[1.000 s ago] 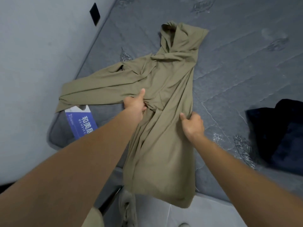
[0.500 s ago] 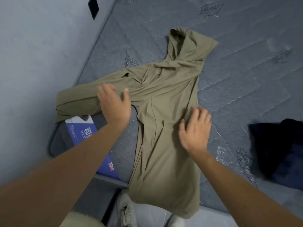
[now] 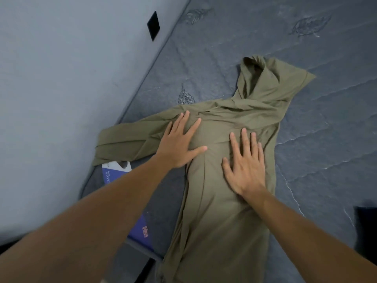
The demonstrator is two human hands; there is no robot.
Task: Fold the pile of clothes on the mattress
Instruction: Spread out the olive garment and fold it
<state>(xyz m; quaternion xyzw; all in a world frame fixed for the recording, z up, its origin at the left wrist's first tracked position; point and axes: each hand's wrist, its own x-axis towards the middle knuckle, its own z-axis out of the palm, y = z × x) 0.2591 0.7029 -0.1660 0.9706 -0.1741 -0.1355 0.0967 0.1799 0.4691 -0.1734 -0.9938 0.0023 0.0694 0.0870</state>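
Observation:
An olive hooded top (image 3: pixel 220 211) lies spread on the dark grey mattress (image 3: pixel 318 139), hood pointing away from me and one long sleeve stretched left toward the wall. Its lower hem hangs over the mattress's near edge. My left hand (image 3: pixel 179 144) lies flat with fingers spread on the fabric where the sleeve meets the body. My right hand (image 3: pixel 244 166) presses flat on the middle of the chest, fingers straight. Neither hand grips the cloth.
A grey wall (image 3: pixel 61 88) runs along the mattress's left side, with a small black square (image 3: pixel 153 25) on it. A blue and white label (image 3: pixel 122 174) shows at the mattress's near left corner. A dark garment (image 3: pixel 366 231) lies at the right edge.
Both hands let go of the gathered cloth and now lie flat on the top, further up its body. The garment looks smoother and the view has shifted closer.

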